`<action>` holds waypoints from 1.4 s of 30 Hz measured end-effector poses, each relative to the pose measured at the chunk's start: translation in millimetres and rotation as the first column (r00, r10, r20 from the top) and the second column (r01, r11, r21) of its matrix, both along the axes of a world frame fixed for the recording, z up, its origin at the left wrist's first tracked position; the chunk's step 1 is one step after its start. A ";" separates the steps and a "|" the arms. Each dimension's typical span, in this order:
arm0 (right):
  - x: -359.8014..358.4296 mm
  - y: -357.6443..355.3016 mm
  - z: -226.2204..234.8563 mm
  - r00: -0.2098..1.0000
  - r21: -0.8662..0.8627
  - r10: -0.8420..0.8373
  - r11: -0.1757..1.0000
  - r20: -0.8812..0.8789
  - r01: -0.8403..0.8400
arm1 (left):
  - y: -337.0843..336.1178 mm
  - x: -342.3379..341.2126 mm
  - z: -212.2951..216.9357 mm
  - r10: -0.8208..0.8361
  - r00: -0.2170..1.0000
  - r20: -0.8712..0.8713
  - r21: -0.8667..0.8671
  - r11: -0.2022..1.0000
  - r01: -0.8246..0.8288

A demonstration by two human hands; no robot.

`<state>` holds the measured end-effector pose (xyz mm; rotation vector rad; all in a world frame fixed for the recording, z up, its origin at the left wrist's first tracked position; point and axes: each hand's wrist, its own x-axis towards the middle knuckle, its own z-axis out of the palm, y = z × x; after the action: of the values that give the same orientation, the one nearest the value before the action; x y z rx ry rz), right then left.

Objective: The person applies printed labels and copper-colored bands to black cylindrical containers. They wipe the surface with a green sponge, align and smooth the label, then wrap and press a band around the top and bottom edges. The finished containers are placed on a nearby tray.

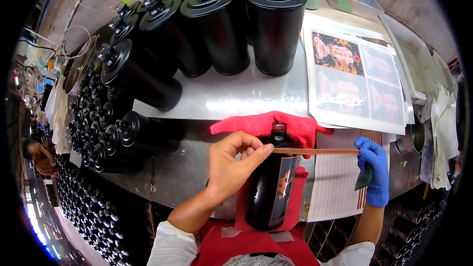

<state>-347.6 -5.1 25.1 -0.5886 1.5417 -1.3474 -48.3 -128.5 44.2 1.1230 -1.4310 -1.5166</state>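
A narrow copper-brown strip point(325, 151) stretches straight across the shoulder of a glossy black bottle point(262, 202). My bare left hand point(231, 165) pinches its left end between thumb and forefinger, close to the bottle's neck. At the other end, my right hand point(375, 172), in a blue glove, grips the strip and also holds a flat dark green piece point(363, 179) under its fingers. The bottle leans neck-away against a red cloth point(246, 124), and a framed orange-and-grey decal point(283, 184) shows on its right side. Whether the strip touches the bottle I cannot tell.
A sheet with brown stripes point(337, 182) lies under the strip at right. Printed decal sheets point(354, 83) rest farther back. Several matte black bottles point(276, 29) stand on the metal plate point(236, 93); many more fill the left side. A clear plastic box point(345, 0) sits at the back.
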 end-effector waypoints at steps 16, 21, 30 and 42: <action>-6.3 1.9 -7.4 1.000 0.030 -0.010 0.999 -0.026 0.011 | 7.3 -3.8 -12.3 0.184 0.893 -0.410 0.280 0.957 -0.069; -7.2 1.8 -9.8 1.000 0.021 -0.007 1.000 -0.015 0.008 | 13.0 -14.9 -11.2 0.232 0.896 -0.377 0.257 0.956 -0.139; -5.4 -0.2 -24.0 1.000 0.048 -0.009 0.999 -0.024 0.010 | 15.6 -16.9 -16.6 0.229 0.909 -0.348 0.255 0.956 -0.143; -8.3 -7.5 -31.7 0.978 0.111 0.007 0.994 -0.211 0.016 | 47.3 -1.0 -5.4 0.203 0.975 0.089 -0.462 0.876 -0.140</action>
<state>-356.0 -12.6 -6.7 -0.6749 1.7785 -1.2230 -49.4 -81.2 38.8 1.0399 -1.6218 -0.9254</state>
